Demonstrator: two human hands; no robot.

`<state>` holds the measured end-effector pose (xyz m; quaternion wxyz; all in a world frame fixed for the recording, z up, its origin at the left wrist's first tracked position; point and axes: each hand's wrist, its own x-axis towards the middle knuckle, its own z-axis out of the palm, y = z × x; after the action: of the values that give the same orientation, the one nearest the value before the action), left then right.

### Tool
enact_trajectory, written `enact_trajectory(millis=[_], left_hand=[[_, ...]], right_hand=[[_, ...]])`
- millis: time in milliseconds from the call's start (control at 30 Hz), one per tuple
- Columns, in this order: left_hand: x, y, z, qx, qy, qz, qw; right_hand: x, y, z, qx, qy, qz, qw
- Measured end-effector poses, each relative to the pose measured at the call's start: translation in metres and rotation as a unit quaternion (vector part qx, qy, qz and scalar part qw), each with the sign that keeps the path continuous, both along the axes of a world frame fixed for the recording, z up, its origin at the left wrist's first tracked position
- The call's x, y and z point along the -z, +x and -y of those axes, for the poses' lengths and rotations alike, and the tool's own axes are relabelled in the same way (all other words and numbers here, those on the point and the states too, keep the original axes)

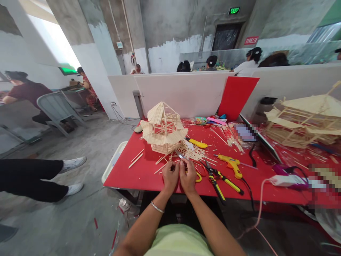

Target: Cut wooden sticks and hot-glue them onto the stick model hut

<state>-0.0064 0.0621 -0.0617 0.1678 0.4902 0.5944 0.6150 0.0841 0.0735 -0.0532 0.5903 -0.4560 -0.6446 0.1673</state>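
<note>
My left hand [170,175] and my right hand [188,175] are side by side at the front of the red table [125,174]. Both sets of fingers are curled in a pinch, and whatever lies between them is too small to make out. A pointed metal blade [179,155] shows just beyond my fingertips; I cannot tell whether I hold it. Beside my right hand is a yellow loop handle [198,177], partly hidden. Ahead of my hands stands a tiered pavilion model [163,129] of thin wooden sticks. Loose sticks [195,151] lie in a pile at its right.
To the right lie yellow-and-black cutters [218,179], a yellow glue gun [231,165] with a cord, and a yellow utility knife [198,143]. A larger stick model [306,121] stands farther right. White partitions [181,92] and a red board [238,96] border the back.
</note>
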Motion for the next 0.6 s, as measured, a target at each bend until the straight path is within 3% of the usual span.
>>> enact_trajectory(millis=[133, 267, 600], left_hand=[[-0.0001, 0.0014, -0.0010, -0.003, 0.017, 0.018, 1.000], [0.0000, 0.0004, 0.0017, 0.036, 0.015, 0.018, 0.999], [-0.0049, -0.0030, 0.0065, 0.034, 0.026, -0.084, 0.996]], right_hand=[[-0.0006, -0.0009, -0.0002, -0.004, 0.003, 0.000, 1.000], [-0.0017, -0.0015, 0.0011, -0.010, 0.005, -0.002, 1.000], [-0.0023, -0.0014, 0.0024, -0.006, -0.010, 0.001, 1.000]])
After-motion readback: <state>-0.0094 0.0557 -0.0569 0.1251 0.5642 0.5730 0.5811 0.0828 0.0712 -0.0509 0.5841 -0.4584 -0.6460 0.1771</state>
